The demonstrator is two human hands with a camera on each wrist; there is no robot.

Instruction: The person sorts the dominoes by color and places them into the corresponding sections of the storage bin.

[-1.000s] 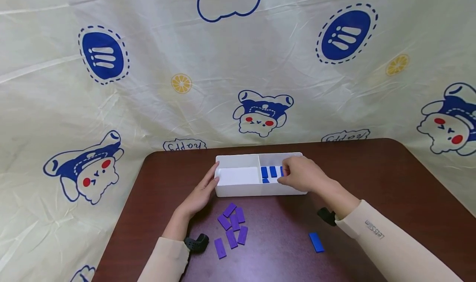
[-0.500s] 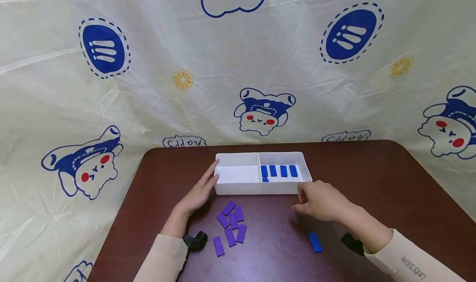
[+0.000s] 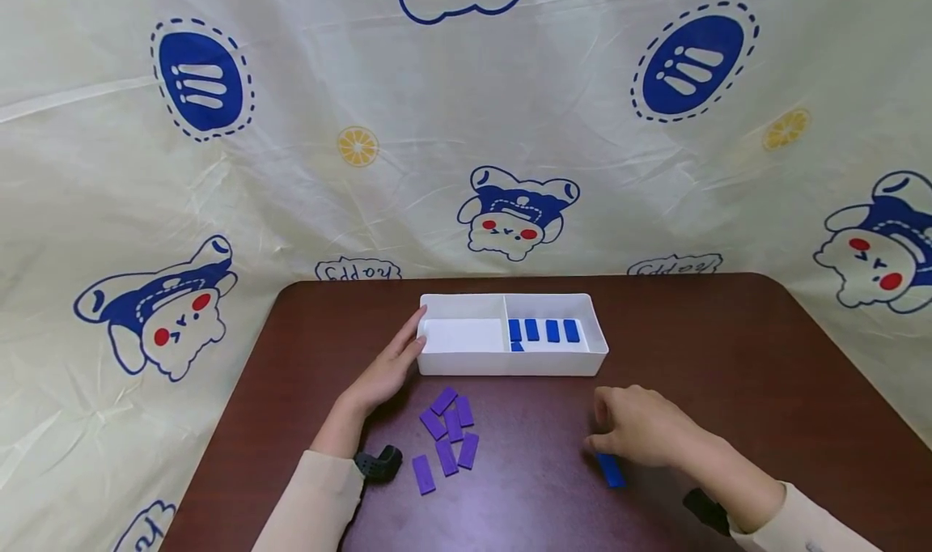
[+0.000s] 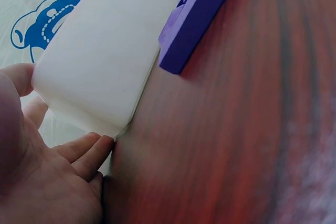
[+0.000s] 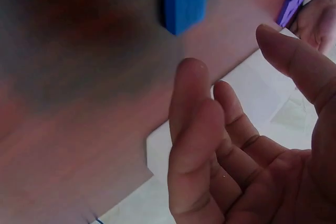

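My left hand (image 3: pixel 382 375) rests against the left end of a white two-compartment box (image 3: pixel 510 364); the left wrist view has its fingertips touching the box wall (image 4: pixel 100 51). Over the table at the right, my right hand (image 3: pixel 648 426) hovers at a single blue rectangular block (image 3: pixel 610 473). In the right wrist view a gap separates its thumb from the other fingers, and the blue block (image 5: pixel 185 1) lies beyond the fingertips, apart from them. Several blue blocks (image 3: pixel 553 331) lie in the box's right compartment; the left compartment shows only its white floor.
Several purple blocks (image 3: pixel 453 425) lie loosely grouped on the brown table (image 3: pixel 524 487) in front of the box, near the left forearm. A pale printed sheet (image 3: pixel 408 212) hangs behind the table's far edge.
My right hand has come out of the box's right compartment and moved down to the loose blue block, leaving blue blocks in view there. The left hand has stayed at the box.
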